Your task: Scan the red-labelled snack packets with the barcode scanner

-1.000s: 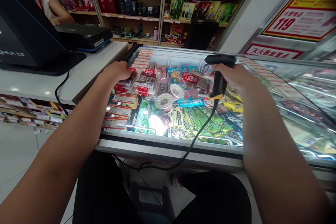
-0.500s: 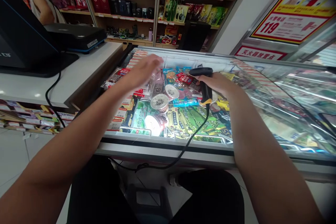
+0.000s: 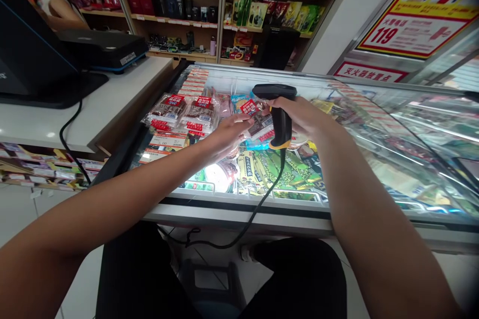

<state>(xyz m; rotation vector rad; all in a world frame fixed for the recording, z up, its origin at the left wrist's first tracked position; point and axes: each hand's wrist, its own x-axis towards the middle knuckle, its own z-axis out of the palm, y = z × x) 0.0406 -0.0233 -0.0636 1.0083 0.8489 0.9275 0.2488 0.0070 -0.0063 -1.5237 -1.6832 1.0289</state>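
A black barcode scanner [image 3: 281, 122] with a yellow-tipped handle is upright in my right hand [image 3: 301, 115], fingers wrapped round its grip. Just left of it, a clear-wrapped snack pack [image 3: 261, 123] with a red label, dark contents and a barcode is tilted up. My left hand [image 3: 232, 133] grips the pack's left edge, thumb on top; the lower fingers are partly hidden. Two similar packs [image 3: 202, 112] lie side by side on the freezer's left end, over price labels [image 3: 167, 140]. The scanner's cable [image 3: 258, 204] hangs down over the freezer edge.
Below my hands the chest freezer [image 3: 239, 208] holds green ice-pop packets [image 3: 295, 167] and round tubs [image 3: 219, 177]. Its glass lid [image 3: 392, 124] covers the right side. A counter [image 3: 48, 122] with a monitor [image 3: 30, 55] stands left; a person [image 3: 62, 7] is behind it.
My left hand has moved right and down from above the left packs and now grips a pack beside the scanner. My right hand and scanner have shifted slightly left.
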